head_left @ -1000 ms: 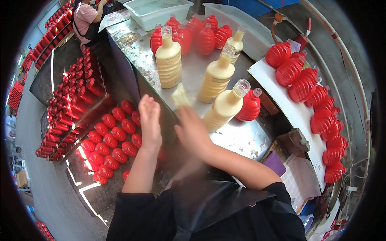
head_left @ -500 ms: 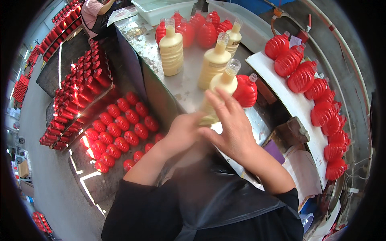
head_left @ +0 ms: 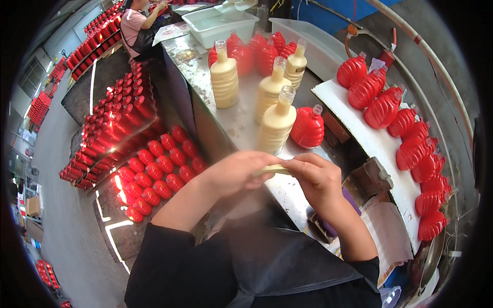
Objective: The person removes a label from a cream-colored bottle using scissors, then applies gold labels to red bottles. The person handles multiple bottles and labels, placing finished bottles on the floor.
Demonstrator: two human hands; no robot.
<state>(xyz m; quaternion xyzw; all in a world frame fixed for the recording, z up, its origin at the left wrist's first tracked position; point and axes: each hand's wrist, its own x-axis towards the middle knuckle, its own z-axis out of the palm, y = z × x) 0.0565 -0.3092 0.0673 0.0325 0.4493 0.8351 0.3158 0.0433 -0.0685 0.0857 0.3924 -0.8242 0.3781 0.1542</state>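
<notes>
My left hand (head_left: 237, 172) and my right hand (head_left: 314, 177) meet close in front of my body, above the near edge of the metal table. Between their fingertips they pinch a thin, flat, cream-coloured strip (head_left: 276, 168), one hand at either end; fingers partly cover it. Just beyond stands the nearest cream bottle (head_left: 276, 127), upright with a clear neck, touched by neither hand. More cream bottles (head_left: 224, 79) stand upright behind it. A red ribbed bottle (head_left: 308, 129) sits to its right.
Red bottles (head_left: 267, 57) and a white tub (head_left: 218, 25) occupy the table's far end. On the right, several red bottles (head_left: 382, 108) line a white board (head_left: 349, 120). A rusty metal block (head_left: 372, 174) lies nearby. Racks of red bottles (head_left: 123, 110) stand left; another person (head_left: 134, 25) sits beyond.
My hands have drawn back from the nearest cream bottle, which now stands free. They have come together on the cream strip. The whole view has shifted slightly.
</notes>
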